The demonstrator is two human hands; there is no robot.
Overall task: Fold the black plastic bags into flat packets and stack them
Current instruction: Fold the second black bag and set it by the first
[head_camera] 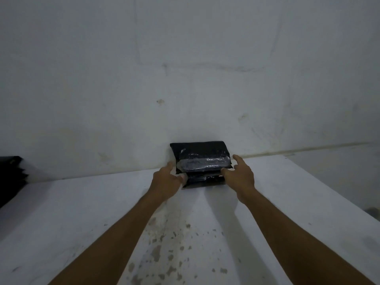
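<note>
**Black packets stacked at the wall, both hands at their sides**

Black plastic, glossy and creased, makes up a small stack of folded packets [202,164] at the far edge of the white table [82,202], pushed against the pale wall [185,68]. The upper packet [200,156] sits slightly askew on the lower packet [205,179], its front face catching a band of light.

From the stack, the left hand [165,181] lies at 9 o'clock, thumb and fingertips touching the packets' left edge, fingers loosely spread, not clenched. The right hand [239,175] lies at 3 o'clock, thumb against the lower packet's right end, index finger extended past the upper packet's corner; whether it grasps or only steadies, I cannot tell.

Well apart, at 9 o'clock near the frame's left border, a pile of black plastic bags [11,177] rests on the table. Dark speckled stains [170,254] mark the tabletop at 6 o'clock, between the forearms.
</note>
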